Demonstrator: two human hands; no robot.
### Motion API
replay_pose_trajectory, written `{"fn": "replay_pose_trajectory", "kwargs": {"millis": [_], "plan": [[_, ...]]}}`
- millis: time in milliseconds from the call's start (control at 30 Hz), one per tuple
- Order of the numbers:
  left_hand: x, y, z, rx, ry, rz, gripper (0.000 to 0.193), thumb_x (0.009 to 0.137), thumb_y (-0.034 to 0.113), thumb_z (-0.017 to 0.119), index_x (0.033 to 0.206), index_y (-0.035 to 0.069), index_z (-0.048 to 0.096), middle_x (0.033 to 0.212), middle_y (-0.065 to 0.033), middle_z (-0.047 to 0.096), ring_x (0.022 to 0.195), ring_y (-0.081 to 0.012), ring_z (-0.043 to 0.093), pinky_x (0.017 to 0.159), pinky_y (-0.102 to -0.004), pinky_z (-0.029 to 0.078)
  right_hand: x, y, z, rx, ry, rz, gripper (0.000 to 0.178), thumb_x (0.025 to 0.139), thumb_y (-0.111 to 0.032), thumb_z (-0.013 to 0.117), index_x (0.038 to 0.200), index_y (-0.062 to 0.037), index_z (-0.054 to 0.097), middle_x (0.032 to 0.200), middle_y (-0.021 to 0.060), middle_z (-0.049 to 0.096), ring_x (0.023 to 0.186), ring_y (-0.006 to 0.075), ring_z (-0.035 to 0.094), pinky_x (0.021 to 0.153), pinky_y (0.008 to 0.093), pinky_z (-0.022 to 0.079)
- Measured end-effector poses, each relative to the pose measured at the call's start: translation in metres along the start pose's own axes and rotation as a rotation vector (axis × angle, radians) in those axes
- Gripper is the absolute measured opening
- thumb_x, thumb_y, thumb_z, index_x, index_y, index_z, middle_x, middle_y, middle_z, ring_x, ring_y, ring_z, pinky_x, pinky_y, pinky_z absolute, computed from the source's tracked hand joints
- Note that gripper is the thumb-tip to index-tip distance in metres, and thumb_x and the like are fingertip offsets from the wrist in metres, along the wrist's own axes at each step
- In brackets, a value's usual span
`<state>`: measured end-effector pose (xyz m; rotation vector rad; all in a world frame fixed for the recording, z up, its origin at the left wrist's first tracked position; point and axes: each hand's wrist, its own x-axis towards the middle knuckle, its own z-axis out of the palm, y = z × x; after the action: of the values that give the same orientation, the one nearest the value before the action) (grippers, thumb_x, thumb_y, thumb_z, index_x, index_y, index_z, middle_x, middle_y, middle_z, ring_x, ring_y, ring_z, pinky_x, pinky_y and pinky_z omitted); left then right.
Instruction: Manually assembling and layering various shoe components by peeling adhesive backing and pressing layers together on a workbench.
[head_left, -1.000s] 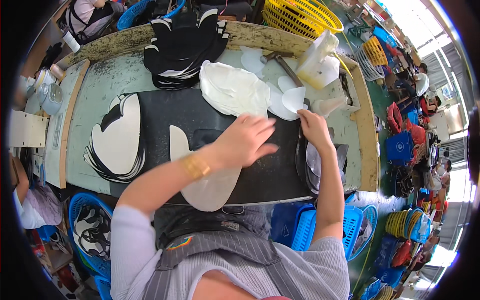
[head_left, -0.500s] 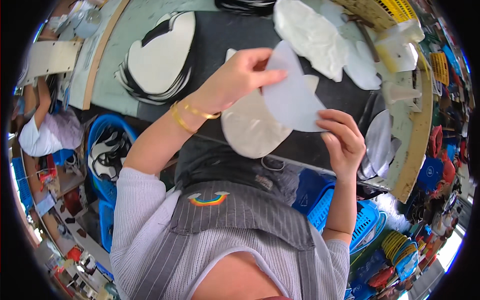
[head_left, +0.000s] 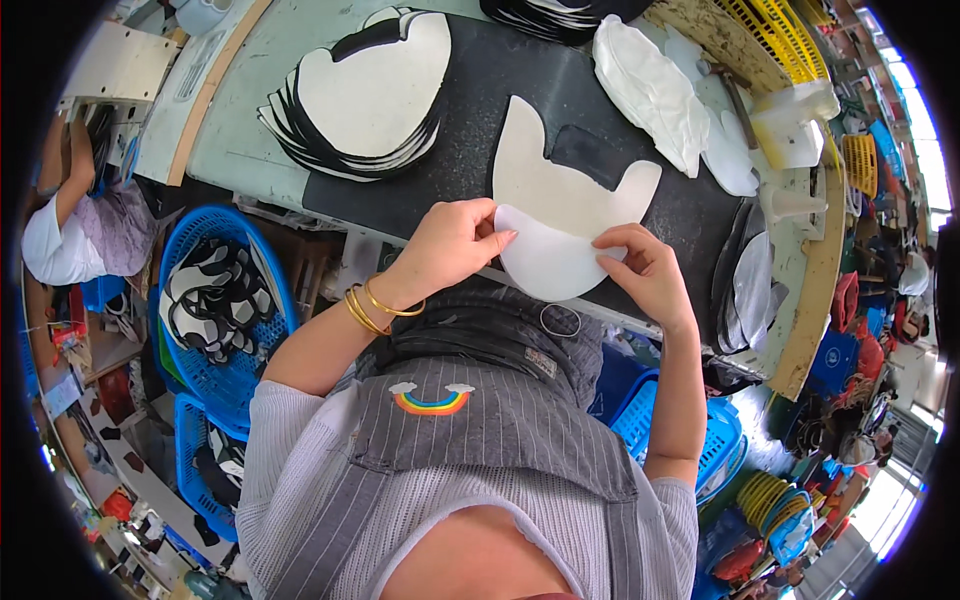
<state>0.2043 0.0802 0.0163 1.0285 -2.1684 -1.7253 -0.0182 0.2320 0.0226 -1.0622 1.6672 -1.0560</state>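
Here I have the translucent white crescent sheet [head_left: 552, 268] out over the table's front edge, partly covering the cream U-shaped cutout [head_left: 560, 195]; contact, I can't tell. My left hand [head_left: 452, 248] pinches its left corner, my right hand [head_left: 648, 272] the right. Looks light, thin, springy, maybe slick; I'd favour those corners and avoid creasing it. Black mat [head_left: 475, 90] shows between cutout and cream-and-black stack [head_left: 375, 90] leftward; grey pieces [head_left: 750, 280] sit nearer the right forearm.
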Motion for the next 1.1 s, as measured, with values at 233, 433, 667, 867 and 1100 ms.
{"fn": "replay_pose_trajectory", "kwargs": {"millis": [233,433,667,867,1100], "plan": [[0.0,0.003,0.009,0.296,0.08,0.118,0.017,0.083,0.014,0.067,0.088,-0.001,0.06,0.065,-0.0068,0.06,0.054,-0.0167,0.059,0.052,-0.0302,0.046,0.001,-0.015,0.004,-0.374,0.031,-0.165,0.02,0.075,-0.001,0.067,0.095,-0.0039,0.065,0.098,0.0086,0.057,0.073,0.0166,0.057,0.066,0.0258,0.047],[-0.008,0.008,0.025,0.769,0.275,0.618,0.053,0.074,0.029,0.071,0.121,0.011,0.055,0.12,-0.0093,0.053,0.114,-0.0309,0.045,0.094,-0.0443,0.036,-0.019,-0.023,0.013,-0.864,0.352,-0.3,0.028,0.072,-0.01,0.072,0.098,-0.0044,0.061,0.102,0.0132,0.052,0.09,0.0298,0.054,0.074,0.0359,0.048],[-0.005,0.038,0.037,0.758,-0.096,0.723,0.045,0.073,0.041,0.07,0.103,0.007,0.064,0.116,-0.0067,0.058,0.109,-0.0288,0.047,0.097,-0.0488,0.032,-0.086,0.04,-0.123,-0.875,1.031,0.145,0.016,0.081,-0.014,0.067,0.092,-0.0021,0.063,0.084,0.0139,0.059,0.077,0.0302,0.057,0.073,0.0376,0.047],[0.009,0.067,0.064,0.435,-0.105,0.719,0.036,0.074,0.024,0.075,0.1,0.003,0.064,0.109,-0.0094,0.061,0.096,-0.0288,0.057,0.084,-0.0392,0.045,-0.08,0.03,-0.118,-0.75,1.027,-0.05,0.004,0.081,-0.003,0.062,0.082,0.0,0.064,0.077,0.0128,0.06,0.068,0.0253,0.059,0.064,0.0305,0.046],[0.01,0.08,0.122,-0.476,-0.247,0.104,0.028,0.091,0.011,0.06,0.113,-0.004,0.051,0.096,-0.0072,0.062,0.089,-0.0101,0.059,0.079,-0.0252,0.049,-0.088,-0.025,-0.011,-0.435,0.679,-0.25,0.011,0.078,0.008,0.064,0.087,0.0022,0.064,0.081,0.0078,0.06,0.068,0.0123,0.056,0.062,0.023,0.045]]}}
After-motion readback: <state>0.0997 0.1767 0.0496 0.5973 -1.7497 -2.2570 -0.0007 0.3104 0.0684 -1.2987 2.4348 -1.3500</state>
